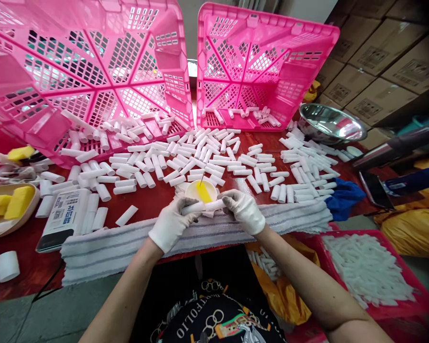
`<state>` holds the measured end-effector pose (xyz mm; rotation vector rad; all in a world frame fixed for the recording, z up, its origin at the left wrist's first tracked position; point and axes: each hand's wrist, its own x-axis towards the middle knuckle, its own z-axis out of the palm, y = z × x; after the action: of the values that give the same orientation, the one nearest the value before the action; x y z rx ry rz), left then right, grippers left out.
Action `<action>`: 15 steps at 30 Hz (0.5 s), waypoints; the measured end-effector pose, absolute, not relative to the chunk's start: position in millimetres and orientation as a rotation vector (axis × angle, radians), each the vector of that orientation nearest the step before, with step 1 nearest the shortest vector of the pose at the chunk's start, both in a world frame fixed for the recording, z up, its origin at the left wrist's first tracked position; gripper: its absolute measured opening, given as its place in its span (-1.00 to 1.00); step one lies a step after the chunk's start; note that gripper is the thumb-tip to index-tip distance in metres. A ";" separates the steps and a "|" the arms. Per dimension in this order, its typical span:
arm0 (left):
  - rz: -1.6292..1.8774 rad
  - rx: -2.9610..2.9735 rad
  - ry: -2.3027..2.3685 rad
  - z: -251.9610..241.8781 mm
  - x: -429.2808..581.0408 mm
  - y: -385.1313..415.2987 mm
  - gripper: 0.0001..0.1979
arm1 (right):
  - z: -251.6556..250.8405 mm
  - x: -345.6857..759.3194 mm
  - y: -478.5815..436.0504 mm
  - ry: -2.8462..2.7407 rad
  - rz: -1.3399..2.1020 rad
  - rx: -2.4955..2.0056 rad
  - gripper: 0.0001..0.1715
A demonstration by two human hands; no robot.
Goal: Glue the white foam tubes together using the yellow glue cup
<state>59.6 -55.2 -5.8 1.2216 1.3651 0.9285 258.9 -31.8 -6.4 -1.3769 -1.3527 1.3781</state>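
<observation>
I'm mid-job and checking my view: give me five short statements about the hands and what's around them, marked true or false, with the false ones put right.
1. The left hand and right hand wear white gloves. True.
2. The right hand holds nothing. False: together with the left, it holds white tubing.
3. The striped towel lies along the near edge of the red table. True.
4. The metal bowl stands left of the left hand. False: it stands on the right, beyond the right hand.
5. The piece in the small white cup is blue. False: it is a yellow piece.
</observation>
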 end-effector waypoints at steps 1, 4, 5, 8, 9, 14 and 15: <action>0.902 1.233 1.351 -2.7 62.3 -57.3 -0.56 | -6.3 258.7 -29.6 -1.345 1.410 -1.398 -0.52; 0.811 1.297 1.351 6.4 65.1 -61.5 -0.54 | -4.3 255.5 -25.5 -1.343 1.447 -1.458 -0.49; 0.771 1.337 1.367 8.6 64.9 -62.3 -0.54 | -2.7 254.2 -25.8 -1.387 1.409 -1.484 -0.49; 0.692 1.483 1.434 10.7 65.7 -64.0 -0.58 | 3.0 253.0 -32.3 -1.732 1.002 -1.490 -0.51; 0.678 1.500 1.459 9.9 67.5 -64.6 -0.57 | 4.2 254.0 -36.0 -1.859 0.846 -1.448 -0.51; 0.678 1.418 1.547 1.9 91.1 -71.9 -0.40 | 3.2 257.2 -53.8 -2.188 0.060 -1.149 -0.55; 0.721 1.441 1.577 1.2 97.6 -74.3 -0.41 | 2.7 255.3 -56.1 -2.164 -0.044 -1.155 -0.55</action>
<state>97.6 -74.3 1.2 1.4415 1.5774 0.7215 255.3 -56.1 2.7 -1.1551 -2.1639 -0.0440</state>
